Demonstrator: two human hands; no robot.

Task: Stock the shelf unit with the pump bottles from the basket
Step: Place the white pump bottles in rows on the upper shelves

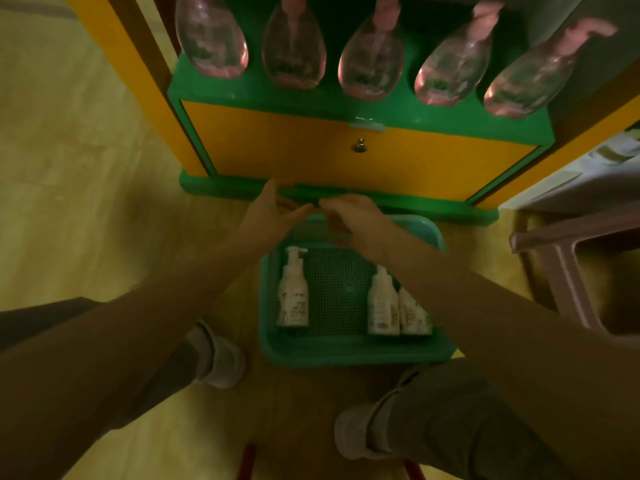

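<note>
Both hands reach forward over the far rim of the basket [349, 356], their fingertips almost meeting. The left hand [268, 216] is spread with loose fingers and holds nothing. The right hand [353, 220] hangs with fingers loosely curled, also holding nothing, though blur hides the fingertips. In the green basket on the floor lie three white pump bottles: one [292, 289] at 9 o'clock, and two side by side, touching [382, 303] [414, 313], at 3 o'clock. At 12 o'clock from the hands stands the green and yellow shelf unit [346, 157], its shelf carrying five clear pink bottles [294, 53] in a row.
</note>
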